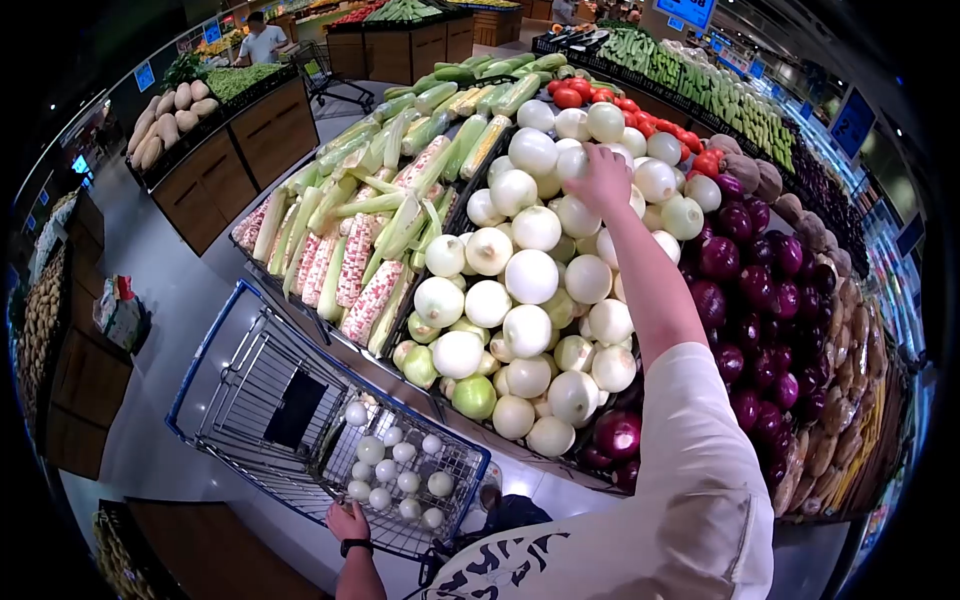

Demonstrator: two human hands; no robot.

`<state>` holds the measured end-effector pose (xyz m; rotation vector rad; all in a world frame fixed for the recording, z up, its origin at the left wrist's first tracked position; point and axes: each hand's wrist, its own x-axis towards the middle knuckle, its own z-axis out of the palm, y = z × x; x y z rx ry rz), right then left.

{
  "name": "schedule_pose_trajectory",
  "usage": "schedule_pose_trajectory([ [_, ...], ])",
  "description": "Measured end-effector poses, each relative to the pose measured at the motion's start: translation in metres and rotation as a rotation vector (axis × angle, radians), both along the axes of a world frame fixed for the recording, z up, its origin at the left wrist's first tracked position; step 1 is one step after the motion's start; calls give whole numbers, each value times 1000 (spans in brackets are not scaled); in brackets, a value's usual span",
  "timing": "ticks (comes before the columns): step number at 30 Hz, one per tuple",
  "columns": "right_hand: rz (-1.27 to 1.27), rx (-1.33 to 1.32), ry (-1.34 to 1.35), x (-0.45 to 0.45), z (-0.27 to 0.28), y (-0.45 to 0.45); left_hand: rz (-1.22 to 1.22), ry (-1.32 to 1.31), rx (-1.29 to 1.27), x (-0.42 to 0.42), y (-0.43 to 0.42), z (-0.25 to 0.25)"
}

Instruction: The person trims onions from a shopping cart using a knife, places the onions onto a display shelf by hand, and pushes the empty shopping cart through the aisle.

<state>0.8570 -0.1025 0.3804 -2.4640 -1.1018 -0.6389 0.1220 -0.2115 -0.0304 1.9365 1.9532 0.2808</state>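
My right hand (603, 180) reaches far over the heap of white onions (532, 276), its fingers bent down onto an onion near the back. Whether it grips that onion cannot be made out. Low in the view, my left hand (348, 522), with a dark watch on the wrist, is closed at the near side of the shopping cart (250, 350); what its fingers hold is too small to tell. Several white onions (385, 470) lie inside the cart's wire basket.
Corn (370, 260) is piled left of the white onions, red onions (750, 290) to the right, tomatoes (568, 97) behind. Wooden stands (210, 175) line the left. A person (262, 42) stands at the back left near another cart (335, 85).
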Motion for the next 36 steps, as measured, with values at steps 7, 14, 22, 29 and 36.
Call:
schedule_pose_trajectory([
  [7, 10, -245, -18, 9, 4, 6, 47, 148, -77, 19, 0, 25],
  [14, 392, 266, -421, -84, 28, 15, -86, -5, 38, 27, 25, 6],
  [22, 1010, -570, 714, -431, -239, -26, -130, 34, 142, 5, 19, 15],
  [29, 679, -1583, 625, -476, -563, -92, -135, -54, 117, -2, 15, 17],
  [36, 420, -1429, 746, -483, -640, -121, -173, 6, 114, 4, 15, 9],
])
